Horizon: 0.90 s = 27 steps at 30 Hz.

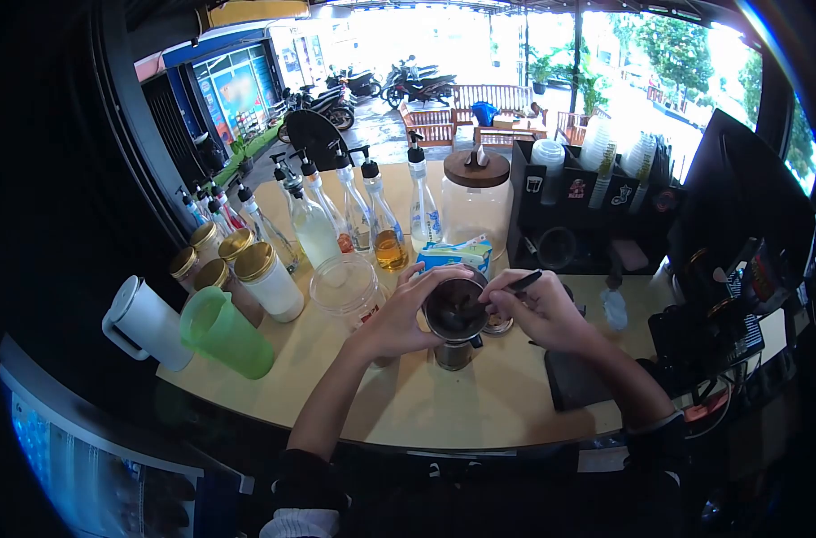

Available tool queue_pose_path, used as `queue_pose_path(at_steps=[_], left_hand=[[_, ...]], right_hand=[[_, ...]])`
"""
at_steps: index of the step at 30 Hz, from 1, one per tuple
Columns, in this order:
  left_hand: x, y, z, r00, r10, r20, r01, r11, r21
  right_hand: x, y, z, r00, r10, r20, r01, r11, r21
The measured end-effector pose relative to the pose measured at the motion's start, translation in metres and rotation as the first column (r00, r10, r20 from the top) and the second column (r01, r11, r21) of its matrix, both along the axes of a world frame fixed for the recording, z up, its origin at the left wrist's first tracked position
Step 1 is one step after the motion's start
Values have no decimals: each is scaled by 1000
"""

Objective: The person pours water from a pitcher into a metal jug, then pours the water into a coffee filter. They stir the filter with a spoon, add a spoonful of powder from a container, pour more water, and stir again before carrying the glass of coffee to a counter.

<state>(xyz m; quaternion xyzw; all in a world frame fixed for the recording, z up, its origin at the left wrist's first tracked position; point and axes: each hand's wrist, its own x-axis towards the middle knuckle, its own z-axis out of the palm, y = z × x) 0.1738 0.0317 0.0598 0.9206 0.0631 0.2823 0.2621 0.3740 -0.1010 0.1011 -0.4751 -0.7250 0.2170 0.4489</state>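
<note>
A round, dark-mouthed container point(454, 308) is at the middle of the counter, above a smaller glass-like vessel point(453, 357). My left hand point(401, 316) is wrapped round the container's left side and rim. In my right hand point(542, 309) is a black-handled utensil point(525, 281), pinched between the fingers, its lower end inside the container. What the container holds is too dark to make out. Left of my left hand stands a clear round jar point(344, 282). A blue and green packet point(455, 256) lies just behind the container.
Pump bottles point(388, 224) and gold-lidded jars point(270, 280) stand at the left, with a green pitcher point(226, 334) and a white jug point(149, 321) nearer. A wooden-lidded jar point(476, 215) and a black cup organiser point(565, 213) stand behind. A dark mat point(580, 380) lies at the right.
</note>
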Motion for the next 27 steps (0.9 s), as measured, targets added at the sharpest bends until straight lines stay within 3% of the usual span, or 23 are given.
queue_pose_path(at_steps=[4, 7, 10, 13, 16, 27], left_hand=[[0, 0, 2, 1000, -3, 5, 3, 999, 36], [0, -2, 5, 1000, 1, -1, -1, 1000, 22], [0, -4, 7, 1000, 3, 7, -3, 1000, 25], [0, -6, 10, 1000, 3, -3, -3, 999, 36], [-1, -8, 11, 1000, 2, -18, -1, 1000, 12], [3, -12, 10, 1000, 1, 4, -1, 999, -33]], right_hand=[[-1, 0, -1, 996, 8, -88, -11, 999, -32], [0, -2, 3, 1000, -3, 19, 3, 1000, -21], [6, 3, -2, 996, 10, -93, -11, 1000, -12], [4, 2, -5, 999, 39, -19, -39, 999, 5], [7, 1, 2, 994, 1, -114, -4, 1000, -26], [9, -2, -4, 996, 52, -75, -53, 999, -11]])
